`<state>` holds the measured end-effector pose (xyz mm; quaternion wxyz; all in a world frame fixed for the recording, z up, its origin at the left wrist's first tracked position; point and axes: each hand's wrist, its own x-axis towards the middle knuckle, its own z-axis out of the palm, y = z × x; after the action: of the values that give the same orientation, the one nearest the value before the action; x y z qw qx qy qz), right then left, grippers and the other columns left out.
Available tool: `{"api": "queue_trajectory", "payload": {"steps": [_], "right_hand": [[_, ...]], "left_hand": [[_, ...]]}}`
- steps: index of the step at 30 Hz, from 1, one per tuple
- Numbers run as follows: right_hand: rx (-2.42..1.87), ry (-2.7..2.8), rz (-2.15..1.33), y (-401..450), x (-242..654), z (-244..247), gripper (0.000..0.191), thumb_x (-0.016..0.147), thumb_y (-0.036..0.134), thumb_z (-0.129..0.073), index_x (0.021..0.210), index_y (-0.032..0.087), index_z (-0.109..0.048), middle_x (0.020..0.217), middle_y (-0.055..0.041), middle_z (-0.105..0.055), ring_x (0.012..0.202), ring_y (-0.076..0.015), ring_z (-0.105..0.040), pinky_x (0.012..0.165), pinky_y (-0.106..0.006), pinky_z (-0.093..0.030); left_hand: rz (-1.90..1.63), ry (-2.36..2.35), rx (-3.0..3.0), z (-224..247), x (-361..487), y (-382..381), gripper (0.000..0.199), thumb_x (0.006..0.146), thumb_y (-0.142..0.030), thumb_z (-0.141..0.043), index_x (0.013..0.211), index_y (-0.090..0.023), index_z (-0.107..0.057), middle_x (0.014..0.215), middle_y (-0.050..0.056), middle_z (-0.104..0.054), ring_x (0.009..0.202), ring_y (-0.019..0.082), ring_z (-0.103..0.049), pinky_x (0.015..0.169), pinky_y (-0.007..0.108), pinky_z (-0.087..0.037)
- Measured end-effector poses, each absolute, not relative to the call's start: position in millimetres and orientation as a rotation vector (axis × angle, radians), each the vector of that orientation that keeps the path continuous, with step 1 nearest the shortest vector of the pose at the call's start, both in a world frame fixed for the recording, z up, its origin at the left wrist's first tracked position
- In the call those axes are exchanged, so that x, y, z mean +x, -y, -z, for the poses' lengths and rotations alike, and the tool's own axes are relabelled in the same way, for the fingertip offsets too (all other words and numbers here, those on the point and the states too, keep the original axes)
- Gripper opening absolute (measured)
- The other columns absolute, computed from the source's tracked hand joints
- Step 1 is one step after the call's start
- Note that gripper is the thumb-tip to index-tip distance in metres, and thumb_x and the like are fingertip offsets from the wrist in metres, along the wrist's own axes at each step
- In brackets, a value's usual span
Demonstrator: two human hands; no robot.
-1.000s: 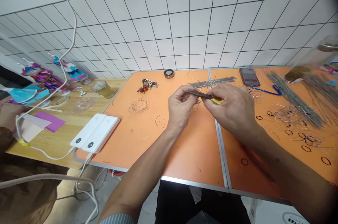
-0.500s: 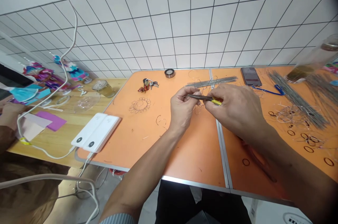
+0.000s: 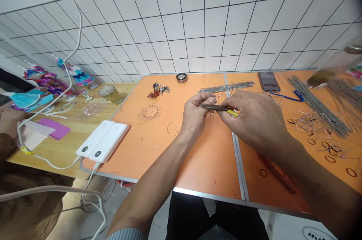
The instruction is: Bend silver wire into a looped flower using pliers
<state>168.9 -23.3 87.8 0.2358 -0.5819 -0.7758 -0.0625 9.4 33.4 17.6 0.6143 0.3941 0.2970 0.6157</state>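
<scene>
Over the middle of the orange table (image 3: 158, 153), my right hand (image 3: 251, 119) grips thin pliers (image 3: 216, 107) with yellow handles, their jaws pointing left. My left hand (image 3: 195, 115) pinches a fine piece of wire (image 3: 212, 118) at the jaw tips; a small loop of it hangs between the two hands. A flat bundle of straight wires (image 3: 226, 87) lies just beyond my hands.
A wire flower shape (image 3: 149, 111), keys (image 3: 157, 90) and a tape roll (image 3: 181, 77) lie left and behind. A phone (image 3: 268, 81), long wire bundles (image 3: 313, 104), wire rings (image 3: 329, 149) and a jar (image 3: 330, 67) are on the right. Two white power banks (image 3: 103, 141) sit at the left edge. Another person's hand (image 3: 8, 119) is far left.
My hands have shifted slightly nearer and lower, the pliers' tips dropping a little. Both grips are the same.
</scene>
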Motion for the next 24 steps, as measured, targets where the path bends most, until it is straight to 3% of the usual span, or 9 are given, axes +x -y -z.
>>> {"api": "queue_trajectory", "payload": {"steps": [6, 11, 16, 24], "right_hand": [[-1.409, 2.09, 0.387, 42.7, 200.3, -97.3, 0.025, 0.11, 0.031, -0.062, 0.096, 0.025, -0.081, 0.091, -0.0093, -0.075, 0.088, -0.0291, -0.066, 0.072, -0.042, -0.037], [-1.566, 2.153, 0.635, 45.2, 219.1, -104.2, 0.025, 0.109, 0.031, -0.064, 0.088, 0.023, -0.076, 0.091, -0.0131, -0.071, 0.087, -0.0297, -0.061, 0.064, -0.041, -0.025], [-1.583, 2.275, 0.715, 38.2, 215.9, -102.2, 0.026, 0.108, 0.032, -0.063, 0.088, 0.021, -0.077, 0.088, -0.0109, -0.072, 0.082, -0.0268, -0.059, 0.066, -0.041, -0.025], [-1.594, 2.276, 0.669, 35.7, 207.2, -99.0, 0.026, 0.106, 0.032, -0.062, 0.084, 0.023, -0.07, 0.086, -0.0146, -0.069, 0.084, -0.0312, -0.062, 0.066, -0.042, -0.019]], "left_hand": [[-1.441, -0.648, 0.961, -18.2, 5.9, -35.2, 0.034, 0.07, -0.041, -0.106, 0.084, -0.019, -0.084, 0.081, -0.002, -0.074, 0.058, 0.005, -0.058, 0.061, 0.023, -0.05], [-1.427, -0.636, 0.994, -19.5, 4.9, -33.5, 0.035, 0.071, -0.041, -0.107, 0.083, -0.019, -0.083, 0.083, -0.002, -0.073, 0.058, 0.004, -0.059, 0.062, 0.022, -0.05], [-1.394, -0.632, 0.994, -18.7, 4.9, -33.0, 0.039, 0.071, -0.045, -0.108, 0.087, -0.019, -0.084, 0.085, -0.001, -0.075, 0.059, 0.005, -0.058, 0.062, 0.022, -0.05], [-1.385, -0.648, 1.058, -18.6, 4.4, -32.2, 0.04, 0.073, -0.051, -0.107, 0.085, -0.021, -0.084, 0.077, -0.001, -0.069, 0.06, 0.007, -0.057, 0.059, 0.023, -0.044]]}}
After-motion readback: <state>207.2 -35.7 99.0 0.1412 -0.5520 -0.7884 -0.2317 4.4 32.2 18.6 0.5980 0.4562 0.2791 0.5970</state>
